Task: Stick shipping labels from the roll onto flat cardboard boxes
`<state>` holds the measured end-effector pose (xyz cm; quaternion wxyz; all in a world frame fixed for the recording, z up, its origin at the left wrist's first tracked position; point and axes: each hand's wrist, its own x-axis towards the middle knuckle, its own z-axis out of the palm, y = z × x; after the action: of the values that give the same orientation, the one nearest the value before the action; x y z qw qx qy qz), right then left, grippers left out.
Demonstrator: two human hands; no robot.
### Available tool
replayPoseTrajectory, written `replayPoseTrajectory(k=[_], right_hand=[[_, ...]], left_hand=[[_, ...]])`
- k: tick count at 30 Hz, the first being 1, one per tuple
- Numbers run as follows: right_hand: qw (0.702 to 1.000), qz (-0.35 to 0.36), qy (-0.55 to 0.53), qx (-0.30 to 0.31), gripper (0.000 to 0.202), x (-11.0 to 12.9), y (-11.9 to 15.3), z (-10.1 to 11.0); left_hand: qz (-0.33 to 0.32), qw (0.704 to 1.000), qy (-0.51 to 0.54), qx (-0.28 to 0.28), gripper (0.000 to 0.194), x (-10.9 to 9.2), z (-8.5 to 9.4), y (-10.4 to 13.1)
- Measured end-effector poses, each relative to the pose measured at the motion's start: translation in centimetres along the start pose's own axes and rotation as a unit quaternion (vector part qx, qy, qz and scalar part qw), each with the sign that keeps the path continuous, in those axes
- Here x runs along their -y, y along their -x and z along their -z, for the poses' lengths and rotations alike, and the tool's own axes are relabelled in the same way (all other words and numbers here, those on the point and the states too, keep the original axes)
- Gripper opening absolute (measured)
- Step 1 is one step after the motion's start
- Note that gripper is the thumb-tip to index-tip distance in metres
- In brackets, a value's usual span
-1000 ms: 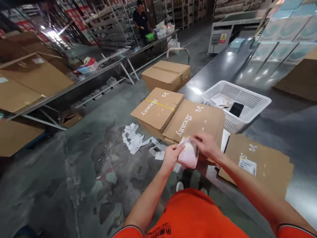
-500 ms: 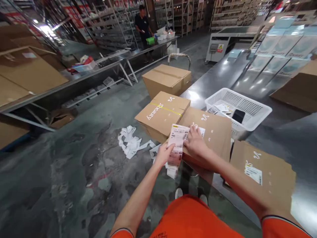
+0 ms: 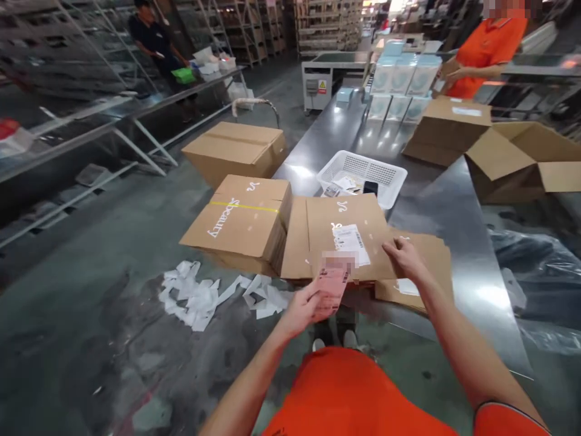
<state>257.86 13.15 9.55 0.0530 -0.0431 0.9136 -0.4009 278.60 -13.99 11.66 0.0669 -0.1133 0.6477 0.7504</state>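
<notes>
My left hand (image 3: 303,307) is closed on shipping labels (image 3: 330,290), pinkish printed sheets held in front of my body. Below my right hand (image 3: 405,257) lies the right edge of a flat cardboard carton (image 3: 324,224), and its curled fingers pinch that edge. This carton rests on a stack, with a strip of the carton beneath (image 3: 295,236) showing on its left. A white label (image 3: 353,244) is stuck on its top face over the printed lettering. To the right lies another stack of flat cartons (image 3: 436,263), partly behind my right hand and forearm.
A yellow-strapped carton stack (image 3: 247,233) stands left, a closed box (image 3: 231,145) behind it. A white basket (image 3: 394,188) with papers and a phone sits on the metal table (image 3: 458,230). Paper strips (image 3: 193,303) litter the floor. Co-workers stand far left and far right.
My right hand has left the label, now on the carton, and moved to the carton's right edge. The top carton sits shifted right on its stack. My view has turned right.
</notes>
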Motion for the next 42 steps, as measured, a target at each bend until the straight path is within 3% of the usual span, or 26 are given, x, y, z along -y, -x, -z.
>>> replayPoseTrajectory(k=[3,5,7,9,11,13,16,19,20,22,24,27,32,34,36,39,42], right_hand=[[0.991,-0.1,-0.058,-0.066,0.04,-7.8,1.5,5.9],[0.982,-0.171,-0.046,-0.061,0.041,-12.3,1.9,9.2],[0.982,-0.179,0.046,-0.042,0.051,-13.7,1.7,10.5],[0.99,-0.09,0.111,-0.02,0.071,-11.2,1.4,9.6],[0.995,0.065,0.057,0.052,0.082,-5.7,1.6,7.2],[0.952,0.21,-0.047,0.218,0.077,0.5,2.4,4.6],[0.892,0.307,-0.052,0.327,0.045,6.9,4.4,1.5],[0.871,0.331,-0.06,0.357,0.049,8.7,6.2,-0.7],[0.862,0.338,-0.071,0.37,0.048,8.8,6.8,-1.2],[0.85,0.349,-0.091,0.384,0.042,8.8,7.5,-2.0],[0.85,0.36,-0.096,0.373,0.035,9.0,7.6,-2.7],[0.859,0.386,-0.058,0.332,0.034,9.8,5.3,-4.1],[0.898,0.402,0.073,0.162,0.041,11.8,-4.2,-7.9],[0.882,0.409,0.192,0.132,0.053,12.4,-7.4,-8.9],[0.865,0.402,0.284,0.101,0.068,12.8,-9.0,-9.6],[0.873,0.389,0.292,0.039,0.06,13.3,-8.1,-10.9],[0.86,0.423,0.282,0.052,0.051,13.3,-3.7,-13.1]], left_hand=[[0.091,0.993,0.058,0.044,0.048,1.5,-2.1,1.5],[0.12,0.99,0.062,0.042,0.053,2.5,-3.4,2.1],[0.132,0.989,0.062,0.031,0.058,3.3,-4.9,2.1],[0.141,0.988,0.06,0.024,0.062,3.7,-6.6,1.8],[0.151,0.987,0.05,0.015,0.065,3.9,-8.1,1.4],[0.153,0.988,0.037,0.006,0.066,3.9,-8.9,1.3],[0.094,0.994,0.037,-0.033,0.058,3.0,-8.9,2.1],[-0.009,0.988,0.059,-0.145,0.064,1.1,-8.5,3.0],[-0.028,0.98,0.061,-0.189,0.061,0.4,-8.4,3.1],[-0.033,0.963,0.051,-0.262,0.035,-0.5,-8.1,2.6],[-0.023,0.951,0.04,-0.306,0.028,-0.5,-7.7,1.6],[-0.009,0.947,0.05,-0.318,0.042,1.3,-6.7,0.4],[0.093,0.966,0.108,-0.216,0.055,6.0,-5.1,1.9],[0.137,0.968,0.107,-0.181,0.057,7.2,-4.5,3.6],[0.143,0.968,0.092,-0.184,0.053,7.4,-3.6,5.0],[0.085,0.964,0.044,-0.248,0.049,6.0,-0.7,5.1],[0.023,0.956,-0.009,-0.293,0.046,3.5,3.2,2.5]])
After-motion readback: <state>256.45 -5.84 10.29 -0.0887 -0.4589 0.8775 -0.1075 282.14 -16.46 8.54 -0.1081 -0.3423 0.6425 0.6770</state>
